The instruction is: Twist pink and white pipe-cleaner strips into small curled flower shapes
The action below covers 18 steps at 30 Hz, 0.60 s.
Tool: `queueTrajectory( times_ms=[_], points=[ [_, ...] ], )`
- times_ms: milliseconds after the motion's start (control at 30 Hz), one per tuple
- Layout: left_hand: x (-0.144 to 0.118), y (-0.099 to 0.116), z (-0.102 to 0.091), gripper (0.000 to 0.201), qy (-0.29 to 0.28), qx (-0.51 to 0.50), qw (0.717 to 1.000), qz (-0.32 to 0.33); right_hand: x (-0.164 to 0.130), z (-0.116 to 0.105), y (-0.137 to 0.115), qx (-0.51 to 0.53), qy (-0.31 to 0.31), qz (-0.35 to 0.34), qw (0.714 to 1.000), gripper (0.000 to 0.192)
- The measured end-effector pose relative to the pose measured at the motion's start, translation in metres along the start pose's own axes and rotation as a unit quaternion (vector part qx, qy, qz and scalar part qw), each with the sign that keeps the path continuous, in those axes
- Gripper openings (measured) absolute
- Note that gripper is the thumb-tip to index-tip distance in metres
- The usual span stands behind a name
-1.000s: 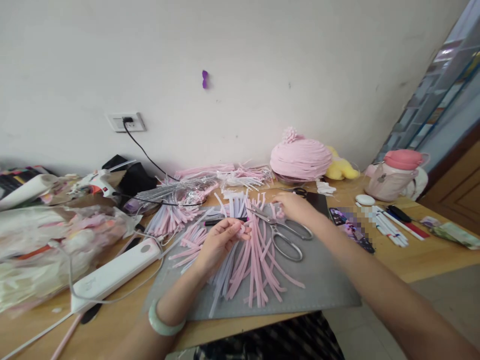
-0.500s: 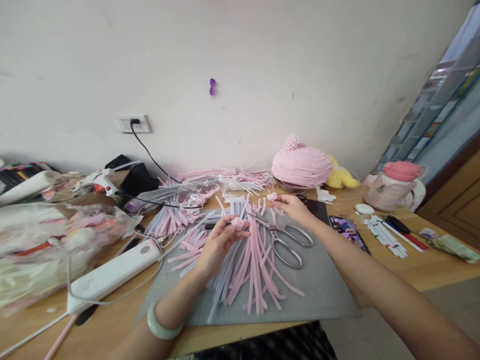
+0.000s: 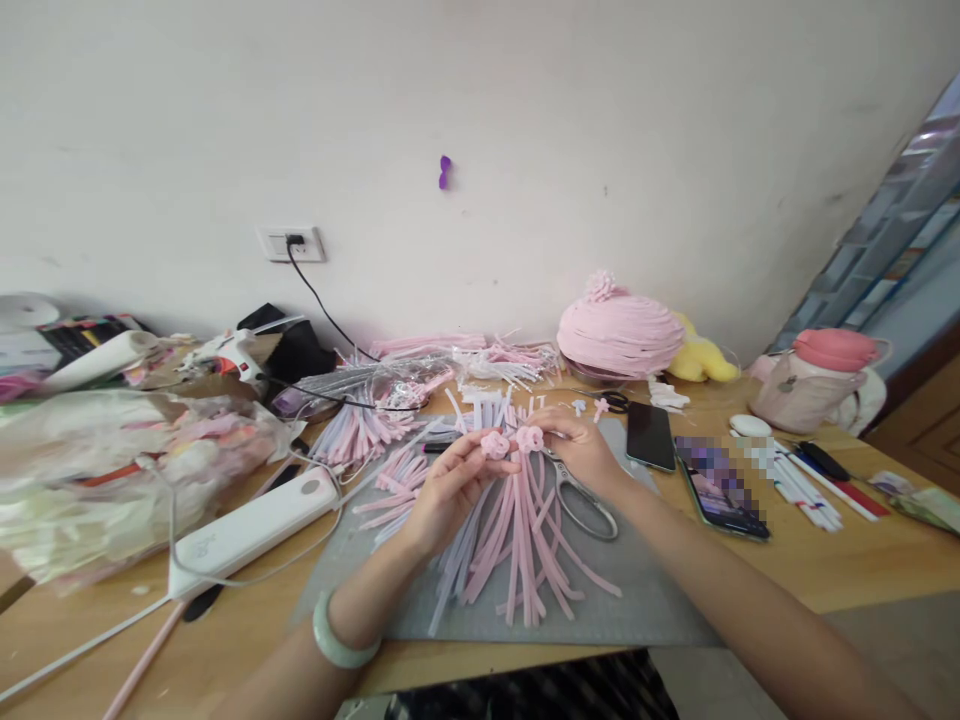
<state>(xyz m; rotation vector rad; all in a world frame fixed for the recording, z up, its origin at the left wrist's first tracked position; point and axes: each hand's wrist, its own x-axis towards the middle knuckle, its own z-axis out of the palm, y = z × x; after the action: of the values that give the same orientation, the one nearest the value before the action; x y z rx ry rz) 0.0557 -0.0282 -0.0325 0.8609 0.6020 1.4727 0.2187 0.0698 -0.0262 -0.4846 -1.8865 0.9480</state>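
Since a moment ago the right hand (image 3: 581,450) has come back from the far side, bringing its pink rosette (image 3: 530,438) beside the other pink rosette (image 3: 495,444) in the left hand (image 3: 450,485) — each pinched at the fingertips, nearly touching. Below both hands lie pink strips (image 3: 517,530) on a grey mat (image 3: 645,590); scissors (image 3: 585,500) lie under the right hand.
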Motion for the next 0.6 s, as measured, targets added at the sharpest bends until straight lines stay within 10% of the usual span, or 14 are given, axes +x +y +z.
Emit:
queueTrajectory(
  times_ms=[400,600],
  points=[
    [-0.001,0.003,0.003,0.028,0.009,-0.033,0.999,-0.003,-0.007,0.015,0.014,0.031,0.082,0.125,0.988,0.023],
    [0.001,0.004,-0.001,0.011,-0.007,-0.134,0.991,0.004,-0.007,0.006,0.038,-0.241,0.061,0.115,0.962,0.018]
  ],
)
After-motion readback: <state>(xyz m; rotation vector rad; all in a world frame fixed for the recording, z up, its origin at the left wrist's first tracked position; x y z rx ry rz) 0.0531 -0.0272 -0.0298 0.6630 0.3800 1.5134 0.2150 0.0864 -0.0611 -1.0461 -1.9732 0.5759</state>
